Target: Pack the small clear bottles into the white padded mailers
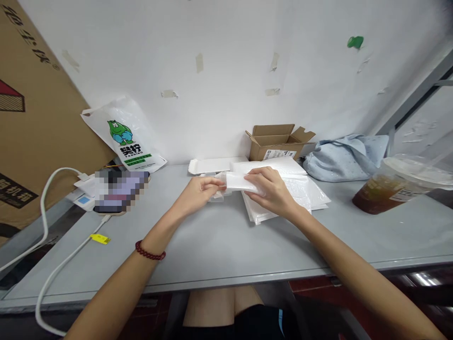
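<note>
Wall: white, marked with tape scraps (199,62); the grey desk (198,250) is set against it.
White packet: held above the desk, in front of the small carton (257,152); spanned between both hands, probably so it is kept flat and steady.
Left hand (200,191): pinched on the packet's left end, where a clear edge is seen.
Right hand (272,191): clamped over the right end, fingers on top; thumb contact cannot be told. Hands kept apart by the packet's length.
White packs (297,194): piled loosely, partly under the right hand, likely for easy reach.
Flat white box (217,165): laid behind the hands.
Carton: left open, flaps up, beside the blue pouch (348,158); contents not shown.
Drink cup (380,189): stood at the far right, apparently kept clear of the hands.
Phone (123,191): placed at left, joined to a white cable (79,250), presumably for charging; screen blurred.
Plastic bag (129,137): propped between wall and large cardboard box (46,108), seemingly held upright by them.
</note>
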Motion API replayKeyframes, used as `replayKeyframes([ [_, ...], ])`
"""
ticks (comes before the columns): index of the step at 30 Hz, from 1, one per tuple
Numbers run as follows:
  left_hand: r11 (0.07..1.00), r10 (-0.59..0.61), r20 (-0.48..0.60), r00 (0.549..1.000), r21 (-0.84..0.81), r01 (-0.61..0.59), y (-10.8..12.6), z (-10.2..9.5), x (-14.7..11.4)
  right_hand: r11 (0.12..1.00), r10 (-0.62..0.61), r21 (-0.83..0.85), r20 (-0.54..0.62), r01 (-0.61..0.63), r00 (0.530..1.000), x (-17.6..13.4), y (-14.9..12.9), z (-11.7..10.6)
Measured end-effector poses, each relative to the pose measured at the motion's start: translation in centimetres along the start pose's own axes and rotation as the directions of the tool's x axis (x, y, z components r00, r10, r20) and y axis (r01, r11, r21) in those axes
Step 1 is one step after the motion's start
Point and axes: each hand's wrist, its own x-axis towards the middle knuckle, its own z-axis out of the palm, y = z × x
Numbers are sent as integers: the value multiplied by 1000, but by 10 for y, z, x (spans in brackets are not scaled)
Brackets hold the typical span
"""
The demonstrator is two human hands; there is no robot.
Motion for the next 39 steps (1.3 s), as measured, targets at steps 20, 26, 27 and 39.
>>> replayKeyframes([
  [20,988,-96,-199,975,-138,70,-1,-18,2,1000,13,15,-34,-13,999,3,8,-9],
  [26,992,-58,22,998,-115,60,-8,-3,4,998,-58,19,28,57,998,2,0,-10],
  [27,991,-64,40,997,-114,68,-8,2,3,997,-83,2,45,83,996,2,-3,-10],
  [39,931,-186,-117,975,-338,137,-11,19,3,899,-210,-361,142,248,967,-1,-34,-3],
])
